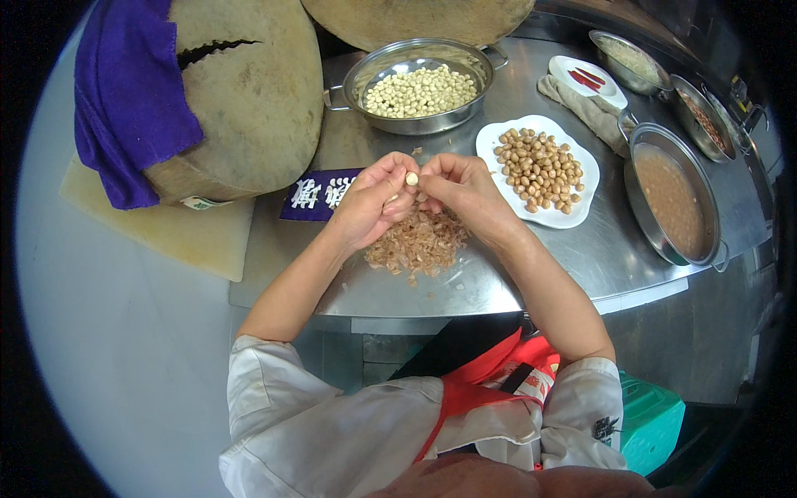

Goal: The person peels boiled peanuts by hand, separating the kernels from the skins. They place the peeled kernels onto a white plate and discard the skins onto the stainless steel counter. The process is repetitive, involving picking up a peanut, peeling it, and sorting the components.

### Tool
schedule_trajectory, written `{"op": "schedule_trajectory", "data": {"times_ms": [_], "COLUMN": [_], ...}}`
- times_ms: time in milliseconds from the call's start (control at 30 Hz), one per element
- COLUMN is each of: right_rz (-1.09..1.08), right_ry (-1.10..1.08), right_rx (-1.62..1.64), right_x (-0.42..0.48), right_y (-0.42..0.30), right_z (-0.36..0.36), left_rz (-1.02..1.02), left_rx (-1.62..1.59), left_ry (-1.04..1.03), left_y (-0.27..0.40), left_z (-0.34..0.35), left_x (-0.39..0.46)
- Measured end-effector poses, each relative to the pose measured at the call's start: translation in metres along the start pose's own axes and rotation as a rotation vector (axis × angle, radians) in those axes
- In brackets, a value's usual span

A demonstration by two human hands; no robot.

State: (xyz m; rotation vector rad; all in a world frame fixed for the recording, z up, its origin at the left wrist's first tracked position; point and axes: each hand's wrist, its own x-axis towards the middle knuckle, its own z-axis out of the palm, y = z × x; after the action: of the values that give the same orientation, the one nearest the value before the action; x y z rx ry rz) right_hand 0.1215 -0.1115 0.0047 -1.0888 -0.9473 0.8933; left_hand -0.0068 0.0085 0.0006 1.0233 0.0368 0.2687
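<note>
Between the fingertips of my left hand (pixel 378 198) is a pale peeled nut (pixel 411 178); another pale piece shows lower in that hand. My right hand (pixel 464 190) touches beside the nut, its thumb and forefinger pinched together; whether they hold a bit of skin I cannot tell. Under both hands lies a heap of brown papery skins (pixel 417 246) on the steel table. A white scalloped plate (pixel 588 202) to the right bears brown unpeeled nuts (pixel 540 167). Beyond my hands, a two-handled steel pan (pixel 414 126) holds many pale peeled nuts (pixel 420 92).
Round wooden chopping blocks (pixel 255 106) stand at the left and back, a purple cloth (pixel 124 93) draped over one. A purple printed card (pixel 317 196) lies by my left hand. At right are a pot of brownish liquid (pixel 716 211), a folded rag (pixel 582 112) and steel bowls.
</note>
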Motion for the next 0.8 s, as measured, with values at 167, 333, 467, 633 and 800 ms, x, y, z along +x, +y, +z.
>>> {"op": "schedule_trajectory", "data": {"times_ms": [167,333,467,633,800], "right_rz": [-0.013,0.001,-0.009,-0.023,-0.025], "right_ry": [0.016,0.072,0.097,0.112,0.117], "right_rx": [-0.019,-0.024,-0.019,-0.03,-0.058], "right_x": [0.0004,-0.0019,-0.0017,-0.0003,0.0001], "right_y": [0.0014,-0.0043,-0.0039,-0.0002,0.0012], "right_z": [-0.0007,0.0024,0.0012,-0.0004,-0.0005], "left_rz": [0.014,0.021,0.018,0.026,0.033], "left_rx": [0.103,0.078,0.041,-0.034,0.029], "left_ry": [0.0,0.049,0.06,0.045,0.061], "left_y": [0.0011,0.0031,0.0035,0.0025,0.0046], "left_z": [0.0021,0.0074,0.0049,0.0007,0.0041], "left_x": [-0.0006,-0.0018,-0.0014,-0.0015,-0.0007]}}
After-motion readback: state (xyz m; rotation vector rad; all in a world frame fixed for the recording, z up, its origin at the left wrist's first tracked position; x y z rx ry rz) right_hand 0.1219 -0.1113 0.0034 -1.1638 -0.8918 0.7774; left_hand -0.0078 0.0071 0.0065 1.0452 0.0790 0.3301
